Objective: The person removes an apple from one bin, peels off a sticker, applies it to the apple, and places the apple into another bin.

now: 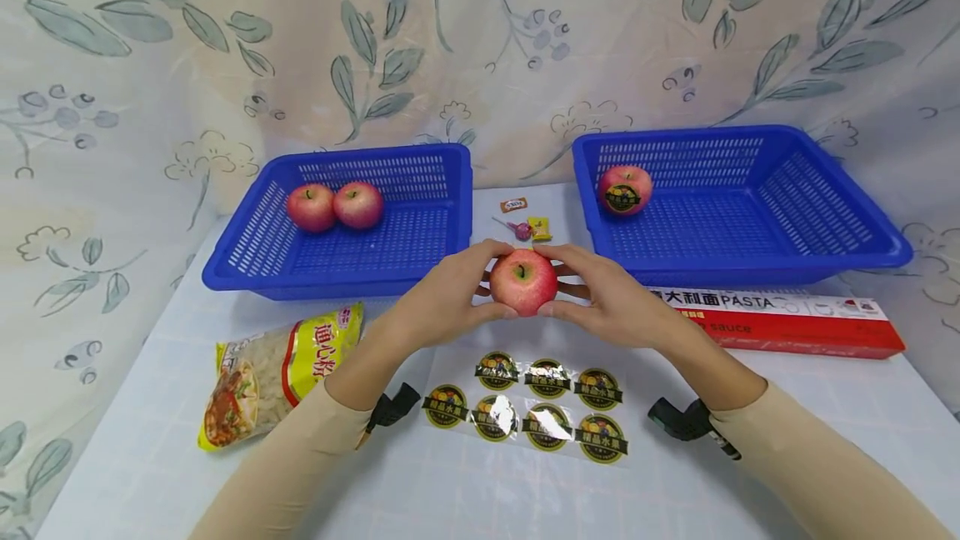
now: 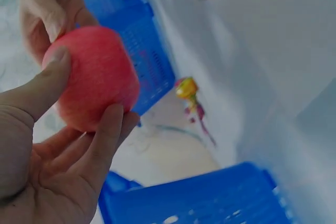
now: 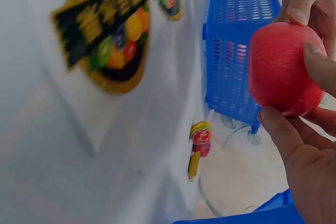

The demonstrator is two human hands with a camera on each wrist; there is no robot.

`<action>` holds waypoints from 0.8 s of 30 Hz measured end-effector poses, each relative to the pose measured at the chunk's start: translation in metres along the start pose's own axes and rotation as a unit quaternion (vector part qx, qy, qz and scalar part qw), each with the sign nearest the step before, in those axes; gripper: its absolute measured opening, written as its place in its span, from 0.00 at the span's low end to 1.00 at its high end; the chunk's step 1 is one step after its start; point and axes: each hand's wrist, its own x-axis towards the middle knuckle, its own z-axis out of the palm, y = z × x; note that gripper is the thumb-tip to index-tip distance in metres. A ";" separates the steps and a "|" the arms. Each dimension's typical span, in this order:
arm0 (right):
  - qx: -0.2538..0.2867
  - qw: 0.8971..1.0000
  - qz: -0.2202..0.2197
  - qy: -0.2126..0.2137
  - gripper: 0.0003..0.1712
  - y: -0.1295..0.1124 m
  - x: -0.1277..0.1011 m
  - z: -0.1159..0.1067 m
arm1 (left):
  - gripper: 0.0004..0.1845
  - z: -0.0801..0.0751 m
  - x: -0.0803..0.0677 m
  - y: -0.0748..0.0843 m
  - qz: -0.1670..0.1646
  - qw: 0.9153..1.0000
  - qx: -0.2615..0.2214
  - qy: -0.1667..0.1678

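Note:
Both hands hold one red apple (image 1: 523,280) above the table, between the two blue baskets. My left hand (image 1: 450,294) grips its left side with thumb on top and fingers beneath, and my right hand (image 1: 607,294) grips its right side. The left wrist view shows the apple (image 2: 94,80) between thumb and fingers; the right wrist view shows the apple (image 3: 283,69) the same way. A sheet of round fruit stickers (image 1: 525,407) lies on the table just below the hands. The left basket (image 1: 247,261) holds two apples (image 1: 335,206). The right basket (image 1: 862,227) holds one stickered apple (image 1: 624,189).
A yellow noodle bag (image 1: 281,369) lies at the front left. A red pasta box (image 1: 787,323) sits before the right basket. A lollipop (image 1: 517,229) and small sweets (image 1: 513,205) lie between the baskets. A leaf-patterned cloth hangs behind.

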 end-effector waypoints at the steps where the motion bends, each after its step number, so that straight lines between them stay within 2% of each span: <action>1: -0.005 1.000 0.003 -0.002 0.41 0.002 0.000 0.000 | 0.35 0.003 0.001 -0.001 0.000 1.000 0.001 -0.002; 4: -0.019 1.000 0.008 -0.015 0.40 0.008 0.001 -0.001 | 0.35 0.010 0.002 -0.006 0.005 1.000 0.002 -0.005; 8: -0.037 0.999 0.016 -0.031 0.39 0.017 0.001 0.000 | 0.34 0.018 0.003 -0.012 0.015 0.999 0.031 -0.013; 12: -0.070 0.997 0.015 -0.034 0.39 0.025 0.003 0.001 | 0.35 0.025 0.004 -0.020 0.008 0.998 0.056 -0.025; 15: -0.081 0.996 0.011 -0.039 0.39 0.028 0.005 0.002 | 0.37 0.030 0.004 -0.025 -0.011 0.997 0.063 -0.037; 19: -0.069 0.996 0.029 -0.046 0.39 0.030 0.008 0.003 | 0.40 0.032 0.000 -0.026 -0.049 0.995 0.079 -0.042; 24: -0.107 0.992 0.047 -0.038 0.44 0.025 0.005 0.001 | 0.32 0.028 -0.011 -0.022 -0.104 0.984 0.126 -0.067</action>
